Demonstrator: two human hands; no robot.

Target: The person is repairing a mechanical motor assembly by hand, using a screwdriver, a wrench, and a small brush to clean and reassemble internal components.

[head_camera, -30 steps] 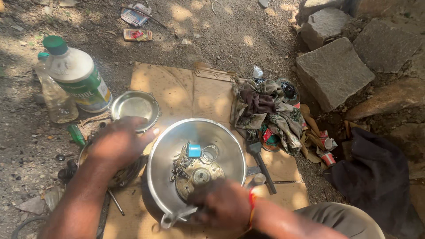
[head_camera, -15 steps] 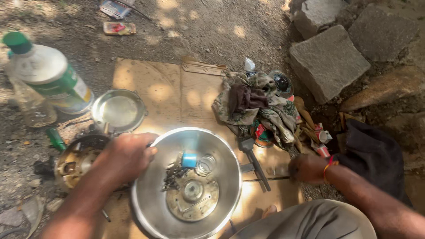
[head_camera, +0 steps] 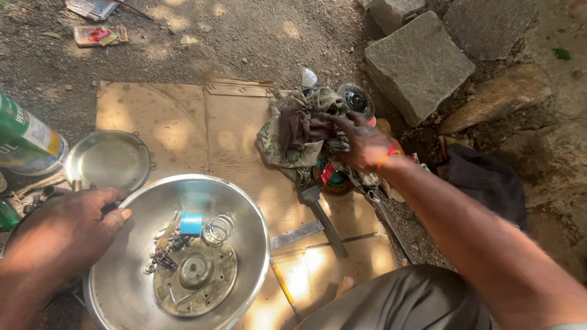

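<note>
Your left hand [head_camera: 64, 229] grips the rim of the steel bowl [head_camera: 244, 211], fingers curled over its edge; a disc [head_camera: 194, 278], springs [head_camera: 217, 229] and blue cap [head_camera: 191, 223] lie inside. Your right hand [head_camera: 364, 143] is closed on the rags [head_camera: 299, 131], beyond the bowl.

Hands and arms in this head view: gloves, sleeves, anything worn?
Both bare: no gloves, no sleeves in view. The right hand has an orange-red thread band at the wrist and dark grime on its fingers. The left hand wears nothing visible. Grey-brown trousers show at the bottom edge.
</note>
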